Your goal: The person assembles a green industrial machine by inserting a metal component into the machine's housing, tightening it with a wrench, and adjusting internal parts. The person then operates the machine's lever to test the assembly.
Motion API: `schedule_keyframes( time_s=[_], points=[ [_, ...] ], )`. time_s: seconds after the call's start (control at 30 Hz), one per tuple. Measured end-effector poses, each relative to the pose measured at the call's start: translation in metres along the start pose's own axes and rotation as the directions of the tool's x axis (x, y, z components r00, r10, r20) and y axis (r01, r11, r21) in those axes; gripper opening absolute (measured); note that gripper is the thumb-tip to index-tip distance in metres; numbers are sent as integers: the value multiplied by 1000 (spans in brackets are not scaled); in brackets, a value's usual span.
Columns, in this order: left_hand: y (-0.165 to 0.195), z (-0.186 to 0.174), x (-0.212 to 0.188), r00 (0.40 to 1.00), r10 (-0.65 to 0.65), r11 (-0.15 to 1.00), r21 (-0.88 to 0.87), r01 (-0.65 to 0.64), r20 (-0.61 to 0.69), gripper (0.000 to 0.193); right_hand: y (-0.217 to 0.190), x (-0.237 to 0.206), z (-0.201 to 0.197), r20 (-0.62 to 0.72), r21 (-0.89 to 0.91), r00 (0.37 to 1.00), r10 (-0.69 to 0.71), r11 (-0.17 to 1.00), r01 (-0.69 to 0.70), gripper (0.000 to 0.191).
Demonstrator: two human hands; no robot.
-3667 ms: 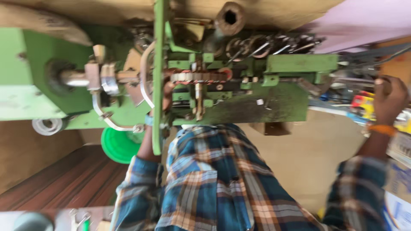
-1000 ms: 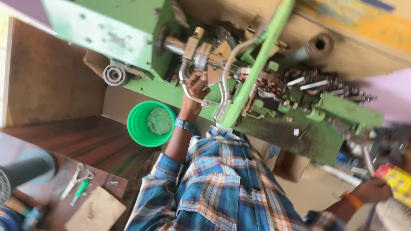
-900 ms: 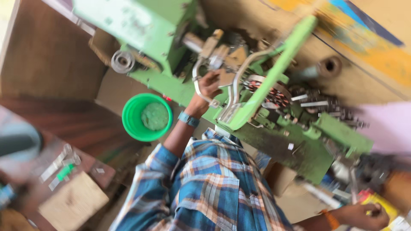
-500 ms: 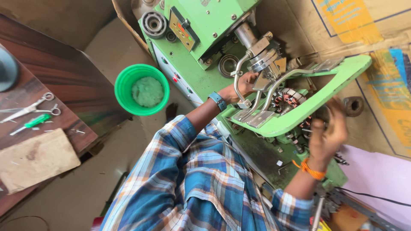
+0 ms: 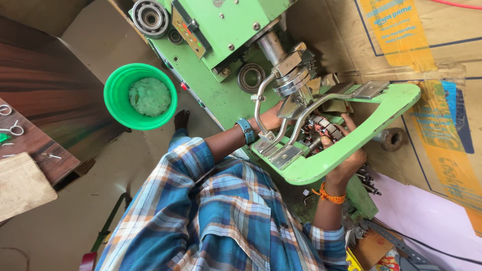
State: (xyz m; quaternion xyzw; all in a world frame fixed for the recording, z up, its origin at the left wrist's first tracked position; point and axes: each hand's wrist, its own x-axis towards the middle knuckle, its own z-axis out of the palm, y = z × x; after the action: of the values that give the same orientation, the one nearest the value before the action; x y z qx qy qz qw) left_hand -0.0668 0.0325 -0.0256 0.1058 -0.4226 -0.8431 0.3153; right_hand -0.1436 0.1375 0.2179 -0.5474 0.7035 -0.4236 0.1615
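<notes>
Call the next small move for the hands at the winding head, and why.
Probably seat the part first: both hands are already in the green machine. The left hand rests under the chrome wire arms, and the right hand reaches behind the green guard frame, fingers on the copper-slotted part.
</notes>
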Motion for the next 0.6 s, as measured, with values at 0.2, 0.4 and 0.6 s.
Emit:
schedule_keyframes(
  time_s=[0.2, 0.4, 0.6],
  points=[
    [-13, -2, -12, 991, -118, 984, -141, 107, -68, 71, 10, -1, -4, -12, 79, 1000, 26, 997, -25, 59],
    [-3, -10, -18, 993, -121, 993, -14, 121, 9, 57, 25, -7, -2, -64, 119, 997, -41, 992, 48, 52],
    [-27, -8, -24, 982, -191, 971, -148, 187, -14, 58, 27, -9, -3, -66, 9, 998, -20, 1000, 21, 61]
  ],
)
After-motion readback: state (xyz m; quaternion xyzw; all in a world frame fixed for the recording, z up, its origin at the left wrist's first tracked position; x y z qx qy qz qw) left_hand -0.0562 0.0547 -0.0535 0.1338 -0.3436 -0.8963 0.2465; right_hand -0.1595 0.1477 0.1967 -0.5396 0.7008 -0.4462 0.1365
